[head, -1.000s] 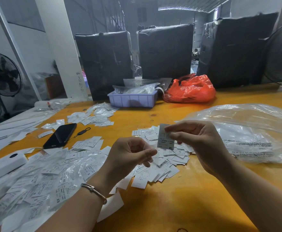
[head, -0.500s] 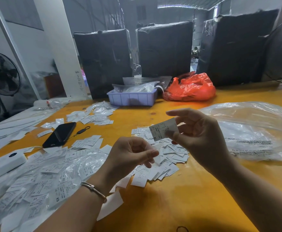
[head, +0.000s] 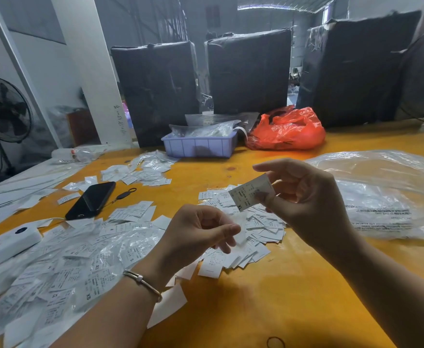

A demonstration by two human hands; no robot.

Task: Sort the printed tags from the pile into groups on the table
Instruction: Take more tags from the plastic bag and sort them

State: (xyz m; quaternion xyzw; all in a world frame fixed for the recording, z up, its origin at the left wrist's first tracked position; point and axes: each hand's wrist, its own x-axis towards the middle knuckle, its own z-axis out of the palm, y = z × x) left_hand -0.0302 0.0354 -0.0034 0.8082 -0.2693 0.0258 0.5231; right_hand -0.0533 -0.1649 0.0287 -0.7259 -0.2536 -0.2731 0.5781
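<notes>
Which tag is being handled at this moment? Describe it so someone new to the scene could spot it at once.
Start at the yellow table and find the heap of loose tags at its middle. Just above that heap the right hand pinches one tag by its edge. It is the only tag lifted off the table, tilted, with XL printed at its lower end.

1. You've got a yellow-orange table [head: 268,297] under you.
2. Beyond its far edge, three black-wrapped bales [head: 248,71] stand in a row.
3. To your left, a white pillar [head: 87,71] and a black standing fan [head: 3,110].
4. Daylight comes through a high window [head: 281,6] at the back.
</notes>
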